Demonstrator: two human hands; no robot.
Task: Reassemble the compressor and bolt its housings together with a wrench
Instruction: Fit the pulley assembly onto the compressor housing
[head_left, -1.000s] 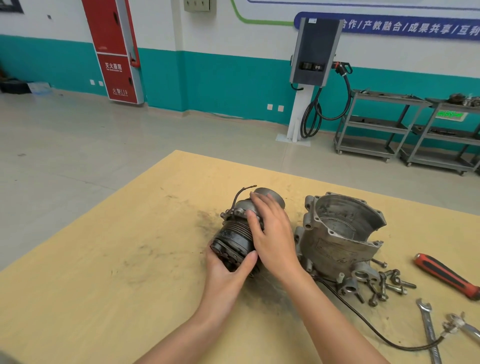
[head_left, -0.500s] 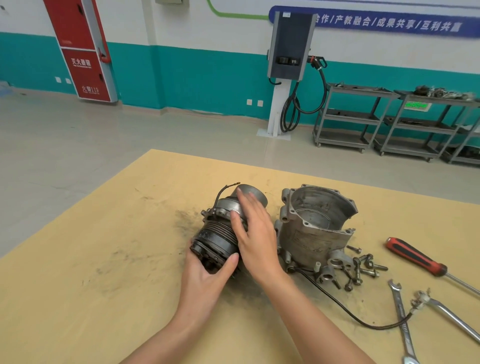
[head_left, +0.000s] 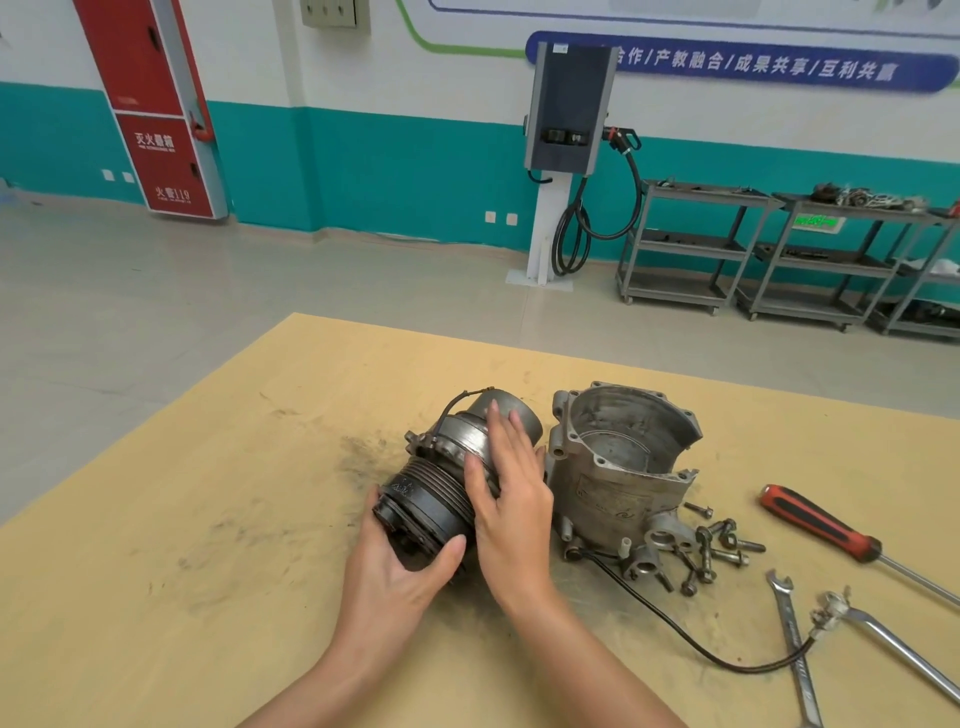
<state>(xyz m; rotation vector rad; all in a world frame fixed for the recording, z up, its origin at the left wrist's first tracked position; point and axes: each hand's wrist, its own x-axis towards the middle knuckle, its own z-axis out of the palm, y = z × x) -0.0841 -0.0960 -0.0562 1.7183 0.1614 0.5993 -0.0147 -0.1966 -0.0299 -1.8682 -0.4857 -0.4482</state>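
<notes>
1. Head view: compressor core (head_left: 447, 478) lies on its side on the wooden table (head_left: 208, 519), just left of the open housing (head_left: 623, 457)
2. Left hand (head_left: 395, 577) cups the dark pulley end from below, thumb curled round its rim; right hand (head_left: 511, 499) lies over the metal body with fingers nearly straight, pressing rather than gripping
3. Handling, judged: solid metal, heavy and stiff, probably greasy and so slippery; hold it at both ends, by the grooved pulley and the far collar, keeping off the thin wire
4. Count: one core, one housing, one loose cluster of bolts (head_left: 711, 551) (about eight, overlapping, so uncertain), one red-handled screwdriver (head_left: 821, 525), one open-ended wrench (head_left: 792, 639), one further long-handled tool (head_left: 893, 644) at the right edge
</notes>
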